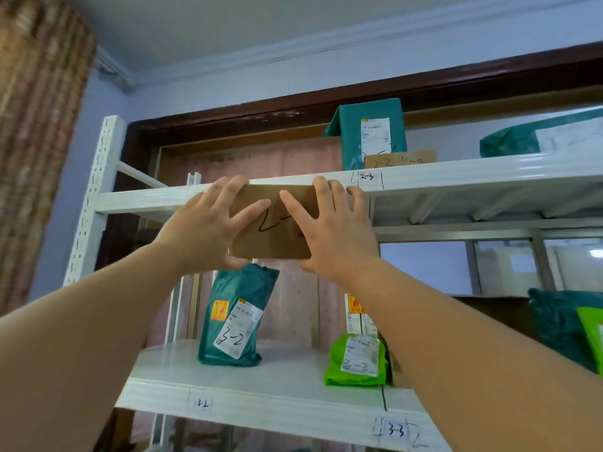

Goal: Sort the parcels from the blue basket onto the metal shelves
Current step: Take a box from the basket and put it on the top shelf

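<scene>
Holds a brown cardboard parcel [274,223] raised between left hand [208,223] and right hand [329,230], fingers spread and hooked over its top edge, thumbs pressed on its face, top edge level with the front lip of the upper shelf [456,171], just left of the 2-3 label [367,176]. Sees three parcels up there: a tall teal box [368,132], a small cardboard box [399,159] in front of it, a teal bag [509,141] to the right. Counts five on the lower shelf [261,380]: an upright teal bag marked 3-2 [235,318], a green bag [355,363], a white box [357,314] behind it, a far-right teal bag [561,324] with a green parcel [592,334] in front.
</scene>
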Demonstrator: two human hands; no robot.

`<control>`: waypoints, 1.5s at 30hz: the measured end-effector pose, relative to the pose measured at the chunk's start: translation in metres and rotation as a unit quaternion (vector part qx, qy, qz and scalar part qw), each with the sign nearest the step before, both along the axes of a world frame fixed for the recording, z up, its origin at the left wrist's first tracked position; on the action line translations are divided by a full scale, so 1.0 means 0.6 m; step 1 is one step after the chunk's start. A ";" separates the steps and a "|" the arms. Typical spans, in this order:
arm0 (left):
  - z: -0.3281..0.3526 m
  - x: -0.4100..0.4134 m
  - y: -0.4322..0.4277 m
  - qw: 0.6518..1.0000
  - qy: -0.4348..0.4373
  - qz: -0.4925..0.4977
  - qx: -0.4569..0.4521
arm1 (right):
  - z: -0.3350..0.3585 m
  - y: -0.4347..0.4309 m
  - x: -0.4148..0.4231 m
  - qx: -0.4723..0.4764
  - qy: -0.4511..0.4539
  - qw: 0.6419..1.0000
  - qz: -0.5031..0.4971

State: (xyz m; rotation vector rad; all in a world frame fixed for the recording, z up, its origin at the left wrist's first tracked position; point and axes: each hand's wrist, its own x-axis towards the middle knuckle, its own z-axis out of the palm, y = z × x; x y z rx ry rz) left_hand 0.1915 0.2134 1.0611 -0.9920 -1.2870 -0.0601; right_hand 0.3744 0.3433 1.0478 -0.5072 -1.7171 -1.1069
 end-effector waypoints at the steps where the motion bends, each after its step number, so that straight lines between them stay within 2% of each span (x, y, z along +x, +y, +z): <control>1: 0.011 -0.004 0.002 1.000 0.004 0.002 0.009 | 0.014 0.005 -0.004 0.012 0.003 1.000 0.010; 7: 0.061 -0.024 0.025 0.999 0.020 0.010 0.047 | 0.073 0.048 -0.042 0.051 0.025 0.998 0.031; 13: 0.058 -0.067 0.046 0.996 0.024 0.065 0.057 | 0.063 0.089 -0.115 0.059 0.054 0.995 0.062; 18: 0.070 -0.110 0.063 0.993 0.042 0.014 0.111 | 0.086 0.113 -0.165 0.132 0.113 0.980 0.093; 23: 0.100 -0.174 0.063 0.990 0.071 0.013 0.122 | 0.106 0.116 -0.218 0.184 0.100 0.972 0.107; 29: 0.141 -0.257 0.019 0.986 0.075 0.009 0.148 | 0.149 0.054 -0.286 0.173 0.074 0.978 0.094; 34: 0.171 -0.287 0.002 0.986 0.010 0.030 0.164 | 0.183 0.021 -0.333 0.152 0.079 0.981 0.088; 39: 0.175 -0.317 0.003 0.983 -0.105 -0.048 0.144 | 0.210 0.018 -0.378 0.135 0.058 0.987 0.057; 45: 0.174 -0.334 0.056 0.969 -0.121 -0.099 0.190 | 0.231 0.027 -0.403 0.027 0.063 0.991 0.117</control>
